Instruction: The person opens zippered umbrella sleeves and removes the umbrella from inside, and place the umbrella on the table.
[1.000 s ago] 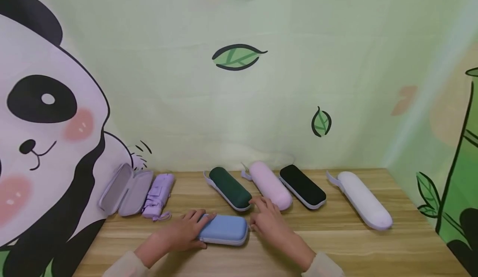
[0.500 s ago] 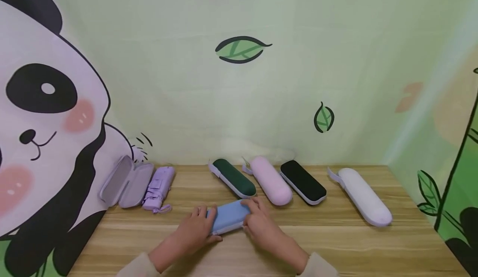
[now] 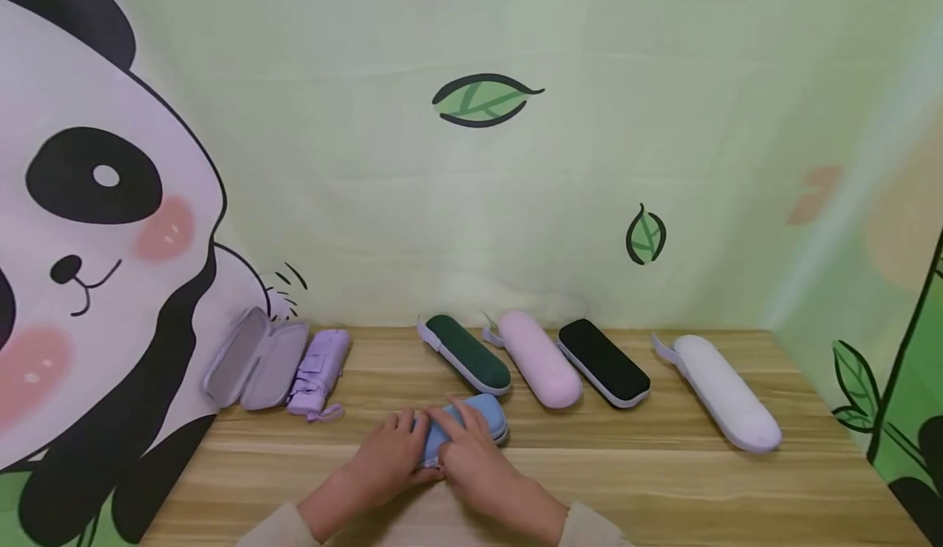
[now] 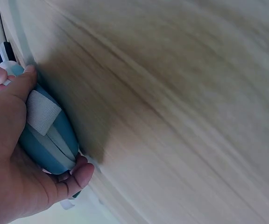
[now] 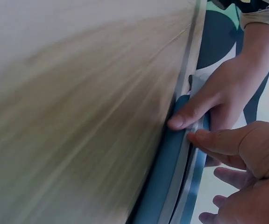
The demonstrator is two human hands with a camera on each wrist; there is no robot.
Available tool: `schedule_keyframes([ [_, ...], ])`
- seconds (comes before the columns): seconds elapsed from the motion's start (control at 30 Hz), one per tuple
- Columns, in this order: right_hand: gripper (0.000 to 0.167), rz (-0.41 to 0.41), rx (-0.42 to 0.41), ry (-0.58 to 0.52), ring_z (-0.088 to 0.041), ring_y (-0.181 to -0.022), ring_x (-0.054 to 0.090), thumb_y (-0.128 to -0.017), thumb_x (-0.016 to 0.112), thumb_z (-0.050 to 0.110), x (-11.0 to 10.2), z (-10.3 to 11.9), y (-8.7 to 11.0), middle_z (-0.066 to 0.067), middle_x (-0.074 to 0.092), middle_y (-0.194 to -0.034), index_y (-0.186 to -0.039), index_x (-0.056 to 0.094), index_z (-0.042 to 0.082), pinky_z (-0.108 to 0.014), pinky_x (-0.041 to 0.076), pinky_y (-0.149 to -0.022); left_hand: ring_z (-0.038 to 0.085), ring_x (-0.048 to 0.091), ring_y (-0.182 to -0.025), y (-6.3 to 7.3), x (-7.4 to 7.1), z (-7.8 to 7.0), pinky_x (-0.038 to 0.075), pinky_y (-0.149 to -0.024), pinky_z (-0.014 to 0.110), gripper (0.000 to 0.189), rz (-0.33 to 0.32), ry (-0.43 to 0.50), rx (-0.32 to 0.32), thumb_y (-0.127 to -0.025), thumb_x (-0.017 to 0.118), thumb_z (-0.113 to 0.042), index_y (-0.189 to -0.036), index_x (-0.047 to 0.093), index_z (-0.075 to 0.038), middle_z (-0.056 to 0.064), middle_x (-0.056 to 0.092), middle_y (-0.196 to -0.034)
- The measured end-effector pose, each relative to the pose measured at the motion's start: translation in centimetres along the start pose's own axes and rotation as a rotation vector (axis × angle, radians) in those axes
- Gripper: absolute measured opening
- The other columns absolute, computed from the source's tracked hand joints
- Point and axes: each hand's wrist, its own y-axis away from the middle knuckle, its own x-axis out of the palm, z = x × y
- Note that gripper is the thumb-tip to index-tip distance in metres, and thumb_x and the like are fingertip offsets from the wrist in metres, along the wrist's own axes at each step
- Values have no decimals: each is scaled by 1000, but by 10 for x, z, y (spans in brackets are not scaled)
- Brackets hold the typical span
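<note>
The left hand curls round one end of the blue case; the right hand pinches at its zip, parted along the side. The case should be light and fairly stiff (padded, I'd guess), best steadied by that end. It rests on the table, near the green case. Fingers hide any pull; the inside doesn't show.

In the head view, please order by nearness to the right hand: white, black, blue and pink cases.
1. Blue case, touching the right hand.
2. Pink case, ahead and right.
3. Black case, right of pink.
4. White case, rightmost.
</note>
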Motion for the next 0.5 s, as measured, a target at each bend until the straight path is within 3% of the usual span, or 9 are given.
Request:
schedule_keyframes([
  [0.33,5,34,47,-39,-43,-144,33,-87,76,23,-3,-12,5,-10,48,-152,-86,80,23,-56,32,-111,32,58,-86,-4,-2,-2,53,-71,46,82,16,19,1,-86,69,-63,-133,51,2,19,55,-103],
  [0.5,4,25,75,-110,-44,-139,38,-91,75,22,-14,-26,11,-14,53,-147,-91,78,21,-61,34,-109,37,58,-96,-2,-3,1,54,-79,50,87,95,58,7,-87,70,-60,-141,46,4,22,55,-113],
])
